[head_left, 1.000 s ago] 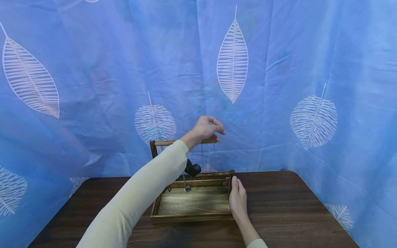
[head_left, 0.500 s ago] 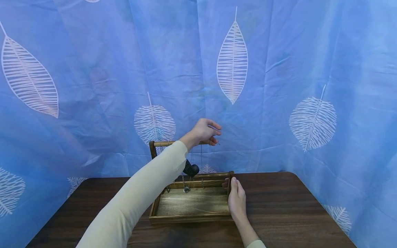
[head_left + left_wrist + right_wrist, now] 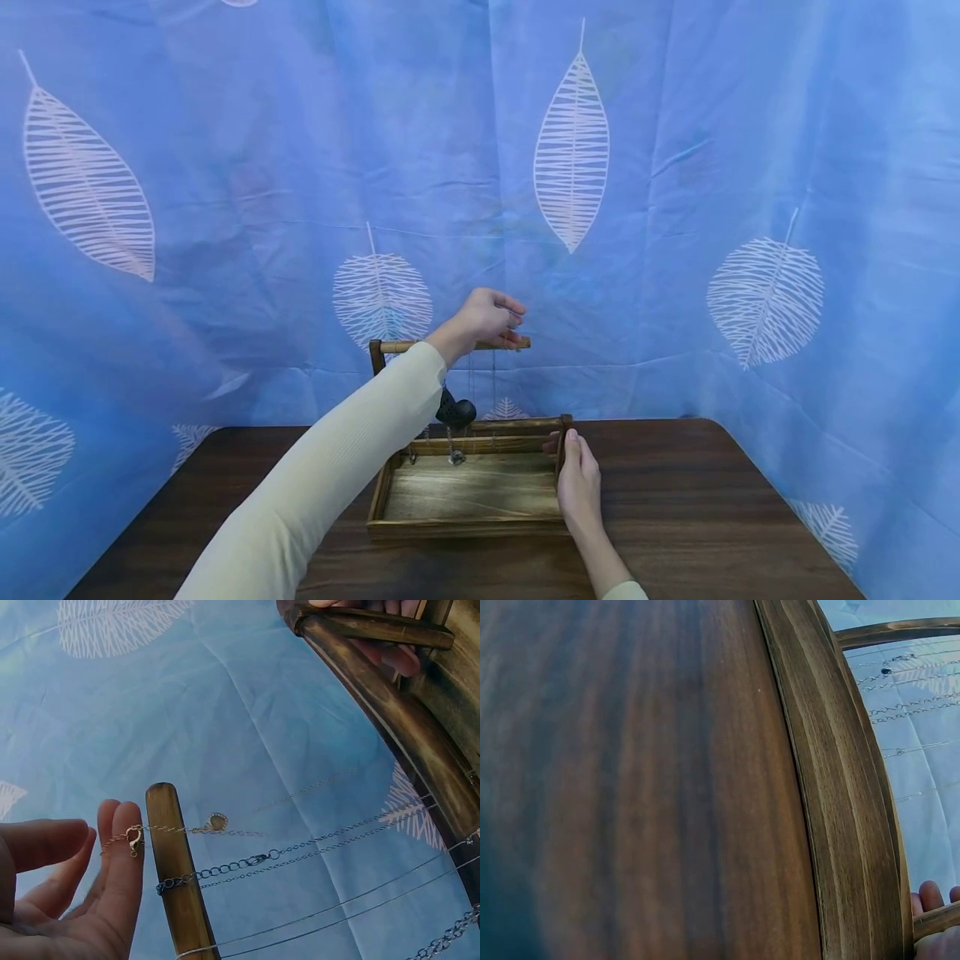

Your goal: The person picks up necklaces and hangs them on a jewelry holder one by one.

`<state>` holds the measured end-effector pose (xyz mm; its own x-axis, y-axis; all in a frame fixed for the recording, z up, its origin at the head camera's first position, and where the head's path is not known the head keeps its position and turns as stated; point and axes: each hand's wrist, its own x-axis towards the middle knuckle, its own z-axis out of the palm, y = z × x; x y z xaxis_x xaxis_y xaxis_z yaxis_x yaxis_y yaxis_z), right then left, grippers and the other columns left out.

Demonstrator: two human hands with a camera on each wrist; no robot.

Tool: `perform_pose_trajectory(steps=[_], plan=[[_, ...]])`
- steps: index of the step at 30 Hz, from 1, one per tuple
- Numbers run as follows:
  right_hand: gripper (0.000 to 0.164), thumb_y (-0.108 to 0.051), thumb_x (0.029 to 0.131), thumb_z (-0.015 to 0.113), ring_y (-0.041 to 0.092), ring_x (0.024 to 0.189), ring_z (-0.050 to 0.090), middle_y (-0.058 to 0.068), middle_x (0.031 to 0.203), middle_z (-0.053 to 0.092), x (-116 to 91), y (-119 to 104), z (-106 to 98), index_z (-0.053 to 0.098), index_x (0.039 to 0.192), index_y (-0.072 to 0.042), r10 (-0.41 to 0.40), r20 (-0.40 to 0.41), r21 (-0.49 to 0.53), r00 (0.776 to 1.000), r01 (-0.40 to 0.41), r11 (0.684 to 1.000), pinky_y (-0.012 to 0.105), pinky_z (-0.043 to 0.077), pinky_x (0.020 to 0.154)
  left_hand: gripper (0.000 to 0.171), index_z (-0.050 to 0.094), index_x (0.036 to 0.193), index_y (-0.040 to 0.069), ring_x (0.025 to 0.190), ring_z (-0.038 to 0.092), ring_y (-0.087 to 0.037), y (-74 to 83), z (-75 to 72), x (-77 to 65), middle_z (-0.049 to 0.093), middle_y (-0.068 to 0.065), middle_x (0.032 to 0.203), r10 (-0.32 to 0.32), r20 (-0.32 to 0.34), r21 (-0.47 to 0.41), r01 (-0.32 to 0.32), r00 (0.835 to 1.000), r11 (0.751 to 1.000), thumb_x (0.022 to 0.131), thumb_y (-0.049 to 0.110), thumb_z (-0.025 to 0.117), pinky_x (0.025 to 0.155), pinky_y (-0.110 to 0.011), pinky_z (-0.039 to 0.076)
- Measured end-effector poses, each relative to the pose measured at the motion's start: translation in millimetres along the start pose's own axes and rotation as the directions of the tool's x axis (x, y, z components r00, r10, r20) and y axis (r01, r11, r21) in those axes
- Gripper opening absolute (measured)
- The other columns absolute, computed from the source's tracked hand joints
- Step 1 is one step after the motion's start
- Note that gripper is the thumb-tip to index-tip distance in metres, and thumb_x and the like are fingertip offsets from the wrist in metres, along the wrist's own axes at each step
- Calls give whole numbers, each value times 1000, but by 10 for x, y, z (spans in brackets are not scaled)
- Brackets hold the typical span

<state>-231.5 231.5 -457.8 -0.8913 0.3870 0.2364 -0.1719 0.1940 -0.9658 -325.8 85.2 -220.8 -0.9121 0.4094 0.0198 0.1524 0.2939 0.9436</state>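
Observation:
A wooden jewelry stand [image 3: 377,360] rises from a shallow wooden tray [image 3: 467,527]. My left hand [image 3: 487,317] is at the free end of its top bar [image 3: 180,885], fingers extended and thumb apart. A fine gold chain necklace [image 3: 176,829] lies across the bar tip, with its lobster clasp [image 3: 135,840] against my fingers and a small round charm [image 3: 217,822] on the other side. My right hand [image 3: 579,483] grips the tray's right end, thumb outside and fingertips behind the wood. In the right wrist view, the wooden side [image 3: 832,765] runs along the table.
Several silver chains [image 3: 232,866] hang from the bar, one with a round pendant [image 3: 456,457] over the tray. A black rounded device [image 3: 455,411] sits under my left wrist. The dark wooden table [image 3: 690,500] meets a blue leaf-patterned curtain [image 3: 637,308] behind.
My left hand has shifted left and slightly down along the bar, bringing the gold chain from beyond the tip onto it. The bar's end now shows. My right hand keeps its hold.

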Motion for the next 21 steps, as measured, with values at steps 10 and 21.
perform_pose_trajectory(steps=[10,21], plan=[[67,-56,107,23,30,114,58,14,115,67,6,9,0,62,127,-5,-7,-14,-20,1000,6,1000,44,41,91,35,56,137,-6,78,62,-26,5,11,-105,53,-20,137,-14,98,47,9,995,999,105,7,52,72,-36,58],[67,-56,108,23,30,113,58,15,115,67,28,31,7,62,126,-4,4,-11,-27,1000,-5,1000,44,41,92,36,49,135,-1,69,54,-23,5,36,-210,60,-19,111,-9,149,196,-20,989,980,103,12,57,66,-33,54]])
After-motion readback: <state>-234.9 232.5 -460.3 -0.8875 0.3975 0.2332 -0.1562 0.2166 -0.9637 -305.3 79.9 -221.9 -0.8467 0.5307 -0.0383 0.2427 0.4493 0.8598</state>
